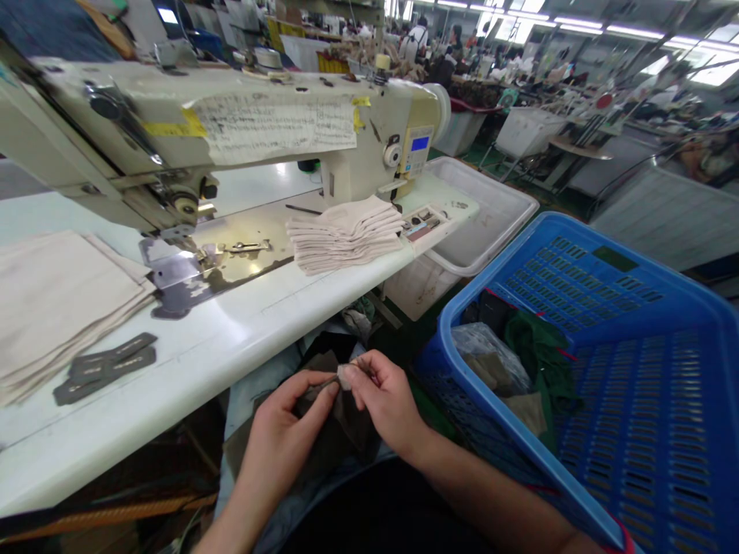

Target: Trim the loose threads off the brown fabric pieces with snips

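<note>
Over my lap, my left hand (294, 415) pinches the edge of a dark olive cloth piece (346, 427) between thumb and forefinger. Close beside it, my right hand (389, 396) is closed on the same edge, where a small pale bit (345, 377) shows at the fingertips; what that bit is I cannot make out. Most of the cloth hangs below my fingers, partly hidden by them. In front of my hands stands a sewing machine (265, 123) on a white table (231, 338), with its needle area off to the left.
Folded cream fabric pieces (346, 235) lie stacked by the machine, and flat cream panels (58, 292) at the left. Dark buttonholed strips (107, 368) rest near the table edge. A blue basket (647, 285) with cloth stands at my right, a white bin (485, 208) behind it.
</note>
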The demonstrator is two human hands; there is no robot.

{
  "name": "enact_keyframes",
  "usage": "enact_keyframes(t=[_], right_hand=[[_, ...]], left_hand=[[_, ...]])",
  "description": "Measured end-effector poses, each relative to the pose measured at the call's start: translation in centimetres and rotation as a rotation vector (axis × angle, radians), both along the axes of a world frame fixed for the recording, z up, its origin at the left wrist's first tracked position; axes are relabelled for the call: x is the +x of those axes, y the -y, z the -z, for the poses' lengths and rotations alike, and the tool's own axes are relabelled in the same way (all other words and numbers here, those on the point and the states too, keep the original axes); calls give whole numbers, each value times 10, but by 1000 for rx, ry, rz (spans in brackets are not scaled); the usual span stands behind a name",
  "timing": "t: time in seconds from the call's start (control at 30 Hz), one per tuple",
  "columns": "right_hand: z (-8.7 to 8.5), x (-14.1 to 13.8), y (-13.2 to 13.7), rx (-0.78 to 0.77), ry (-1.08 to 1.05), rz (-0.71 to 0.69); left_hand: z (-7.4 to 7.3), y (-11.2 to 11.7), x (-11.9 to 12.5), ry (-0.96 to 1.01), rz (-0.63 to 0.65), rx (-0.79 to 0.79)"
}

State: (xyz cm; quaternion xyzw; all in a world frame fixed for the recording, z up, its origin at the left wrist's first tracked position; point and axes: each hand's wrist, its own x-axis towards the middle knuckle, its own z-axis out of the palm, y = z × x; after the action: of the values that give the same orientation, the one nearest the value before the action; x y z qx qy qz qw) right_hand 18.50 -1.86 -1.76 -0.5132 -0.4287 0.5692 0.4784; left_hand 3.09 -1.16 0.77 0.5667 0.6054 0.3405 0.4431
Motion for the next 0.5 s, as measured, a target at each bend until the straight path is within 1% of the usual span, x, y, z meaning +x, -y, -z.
enact_keyframes(t=[0.1,0.2,0.27,0.33,0.4,0.5], right_hand=[[1,0,-5,-85,-109,-79],[-2,4,-4,-32,-42,-87],[-5,7,-1,30,35,-91],[-6,8,2,45,85,-174],[-6,8,3,4,87,-258],[-1,6,1,-69,47,-286]], left_hand=[[3,1,-1,1,-55,-20],[6,0,-4,-69,-68,20],[8,-2,-7,-112,-51,84],[9,-3,-9,-121,-24,124],[9,-4,-10,-114,-4,137],[9,-4,-10,-108,23,149]])
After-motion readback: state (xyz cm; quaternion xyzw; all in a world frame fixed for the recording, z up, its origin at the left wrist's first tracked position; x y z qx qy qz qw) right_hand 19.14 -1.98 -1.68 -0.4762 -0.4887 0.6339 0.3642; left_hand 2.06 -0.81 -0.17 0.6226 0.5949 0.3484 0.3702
